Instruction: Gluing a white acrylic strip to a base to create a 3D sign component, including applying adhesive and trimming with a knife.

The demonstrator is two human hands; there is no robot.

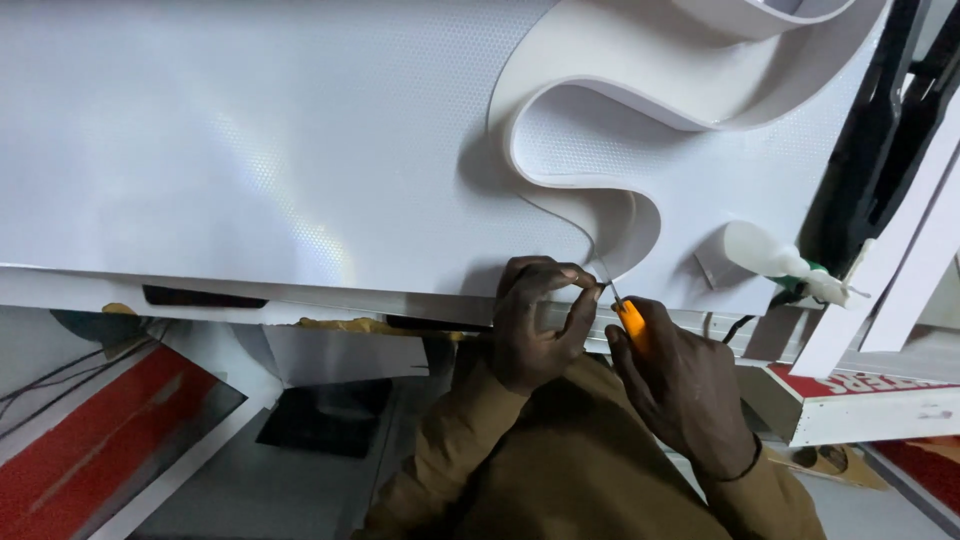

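A large white textured sheet (250, 150) lies flat in front of me. A curved white plastic strip (600, 85) stands on edge on it, forming a wavy outline. My left hand (535, 320) pinches the near end of that strip at the sheet's front edge. My right hand (680, 385) grips an orange-handled knife (630, 320), its thin blade pointing at the strip's end beside my left fingertips. Both sleeves are brown.
A white squeeze bottle with a green collar (775, 260) lies on the sheet at the right. A red and white sign panel (860, 395) sits lower right, another red panel (90, 440) lower left. Black frame parts (880, 130) stand at the right edge.
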